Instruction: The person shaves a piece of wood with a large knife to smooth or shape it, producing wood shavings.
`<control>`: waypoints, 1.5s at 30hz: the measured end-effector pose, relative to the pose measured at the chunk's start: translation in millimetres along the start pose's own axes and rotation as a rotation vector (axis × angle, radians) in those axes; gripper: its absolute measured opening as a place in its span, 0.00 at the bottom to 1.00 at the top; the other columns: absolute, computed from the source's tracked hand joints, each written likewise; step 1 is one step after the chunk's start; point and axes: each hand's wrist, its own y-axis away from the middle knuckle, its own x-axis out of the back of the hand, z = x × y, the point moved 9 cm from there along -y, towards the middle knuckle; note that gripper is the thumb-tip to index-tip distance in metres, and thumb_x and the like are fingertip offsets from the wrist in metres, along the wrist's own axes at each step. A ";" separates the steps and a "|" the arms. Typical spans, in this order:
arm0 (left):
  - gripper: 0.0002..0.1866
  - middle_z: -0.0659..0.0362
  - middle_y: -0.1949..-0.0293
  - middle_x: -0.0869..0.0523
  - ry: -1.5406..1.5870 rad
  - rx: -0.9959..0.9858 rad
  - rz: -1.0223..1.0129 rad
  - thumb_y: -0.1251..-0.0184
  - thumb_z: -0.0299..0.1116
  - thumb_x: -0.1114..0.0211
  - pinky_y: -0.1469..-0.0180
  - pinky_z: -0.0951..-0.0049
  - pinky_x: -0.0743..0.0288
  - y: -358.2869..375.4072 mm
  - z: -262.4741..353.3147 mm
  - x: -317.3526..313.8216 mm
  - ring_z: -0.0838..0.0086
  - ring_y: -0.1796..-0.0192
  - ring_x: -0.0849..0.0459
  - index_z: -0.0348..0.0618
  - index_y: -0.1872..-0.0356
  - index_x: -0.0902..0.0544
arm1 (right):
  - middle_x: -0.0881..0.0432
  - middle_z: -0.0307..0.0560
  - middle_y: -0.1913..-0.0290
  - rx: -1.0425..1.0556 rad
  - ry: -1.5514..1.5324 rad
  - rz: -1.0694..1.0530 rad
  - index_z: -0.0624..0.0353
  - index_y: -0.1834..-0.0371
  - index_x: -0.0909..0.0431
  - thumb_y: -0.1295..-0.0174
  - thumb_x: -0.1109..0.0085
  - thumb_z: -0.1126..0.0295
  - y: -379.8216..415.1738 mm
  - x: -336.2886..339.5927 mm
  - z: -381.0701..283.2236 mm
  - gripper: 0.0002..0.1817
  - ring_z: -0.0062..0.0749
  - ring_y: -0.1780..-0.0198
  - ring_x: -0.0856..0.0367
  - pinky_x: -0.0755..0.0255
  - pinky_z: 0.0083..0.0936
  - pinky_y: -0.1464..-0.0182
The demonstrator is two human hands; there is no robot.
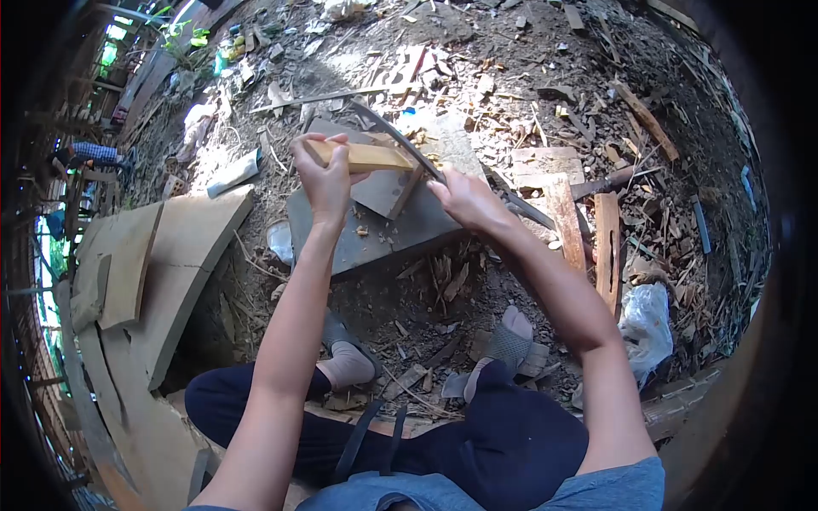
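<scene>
A: What does the left hand point(326, 183) hold?

B: It is closed around a pale wooden stick point(362, 157), which lies almost level above the grey slab point(400, 234).

A: And the right hand point(467, 200)?

B: It grips the handle of a long curved blade point(394, 136). The blade edge touches the far end of the stick.

A: What is around the hands?

B: Wood chips on the slab, brown planks point(588, 226) just right of the right hand, and a white plastic bag point(646, 324) nearer to the person.
</scene>
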 end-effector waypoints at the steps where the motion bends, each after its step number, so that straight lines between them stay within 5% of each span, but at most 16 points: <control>1: 0.14 0.46 0.48 0.23 0.010 0.012 0.014 0.34 0.21 0.49 0.60 0.56 0.09 -0.1 -1.4 0.9 0.56 0.48 0.18 0.41 0.50 0.39 | 0.17 0.71 0.62 0.039 -0.054 0.011 0.65 0.48 0.30 0.29 0.52 0.52 3.5 12.0 -12.9 0.23 0.67 0.56 0.18 0.25 0.54 0.54; 7: 0.15 0.48 0.50 0.22 0.045 0.021 0.092 0.34 0.21 0.49 0.63 0.59 0.09 4.1 -5.2 4.6 0.57 0.49 0.18 0.42 0.50 0.40 | 0.17 0.67 0.68 0.217 -0.090 0.267 0.64 0.47 0.32 0.28 0.53 0.53 46.5 63.9 -77.6 0.23 0.65 0.66 0.16 0.23 0.53 0.62; 13: 0.15 0.47 0.48 0.24 0.017 0.049 0.137 0.34 0.21 0.49 0.65 0.62 0.08 9.0 -1.4 7.8 0.58 0.49 0.18 0.42 0.49 0.40 | 0.16 0.67 0.66 0.074 0.244 0.097 0.64 0.46 0.32 0.28 0.55 0.52 18.3 -20.5 10.8 0.23 0.64 0.64 0.16 0.23 0.54 0.61; 21: 0.15 0.47 0.48 0.24 0.027 0.053 0.119 0.33 0.21 0.49 0.63 0.59 0.09 11.2 -3.5 8.1 0.57 0.50 0.18 0.42 0.49 0.40 | 0.17 0.70 0.63 0.152 -0.106 0.133 0.65 0.48 0.32 0.29 0.51 0.55 49.6 52.4 -70.5 0.21 0.66 0.63 0.17 0.24 0.54 0.61; 28: 0.14 0.48 0.48 0.24 0.079 0.034 0.162 0.32 0.21 0.50 0.59 0.57 0.09 19.5 -14.6 21.1 0.57 0.44 0.21 0.43 0.49 0.40 | 0.17 0.68 0.66 0.076 0.172 0.144 0.65 0.47 0.32 0.29 0.52 0.56 16.8 -32.1 13.6 0.21 0.64 0.61 0.16 0.23 0.54 0.60; 33: 0.18 0.49 0.43 0.24 0.281 0.111 0.047 0.35 0.22 0.48 0.53 0.41 0.13 22.7 -38.4 42.4 0.51 0.39 0.24 0.49 0.48 0.39 | 0.17 0.67 0.69 0.067 0.151 0.178 0.64 0.43 0.31 0.29 0.53 0.52 15.6 -30.4 23.8 0.25 0.65 0.65 0.16 0.22 0.53 0.63; 38: 0.18 0.49 0.43 0.24 0.506 0.137 -0.095 0.37 0.25 0.45 0.53 0.42 0.13 41.2 -16.6 66.0 0.46 0.36 0.26 0.52 0.48 0.36 | 0.17 0.64 0.71 0.084 0.140 0.255 0.63 0.43 0.31 0.31 0.48 0.55 21.9 -7.0 9.8 0.24 0.59 0.69 0.15 0.21 0.49 0.68; 40: 0.18 0.50 0.42 0.24 0.664 0.181 -0.207 0.36 0.26 0.45 0.52 0.44 0.13 44.4 -18.0 68.2 0.45 0.34 0.27 0.53 0.47 0.35 | 0.17 0.60 0.70 0.201 0.293 0.438 0.62 0.43 0.31 0.33 0.45 0.58 26.7 0.4 4.2 0.22 0.55 0.71 0.15 0.21 0.46 0.69; 44: 0.18 0.50 0.43 0.24 0.793 0.228 -0.247 0.37 0.28 0.43 0.51 0.45 0.13 48.4 -28.6 70.4 0.45 0.31 0.31 0.53 0.46 0.29 | 0.20 0.49 0.64 0.298 0.434 0.486 0.60 0.51 0.28 0.41 0.36 0.61 35.6 -4.6 -3.0 0.21 0.45 0.62 0.16 0.20 0.38 0.67; 45: 0.18 0.50 0.44 0.23 0.830 0.242 -0.229 0.37 0.28 0.43 0.50 0.46 0.13 49.5 -32.1 70.8 0.45 0.31 0.32 0.51 0.45 0.27 | 0.22 0.47 0.58 0.248 0.428 0.414 0.58 0.53 0.27 0.45 0.32 0.61 33.5 -4.6 -3.8 0.21 0.41 0.52 0.20 0.20 0.37 0.58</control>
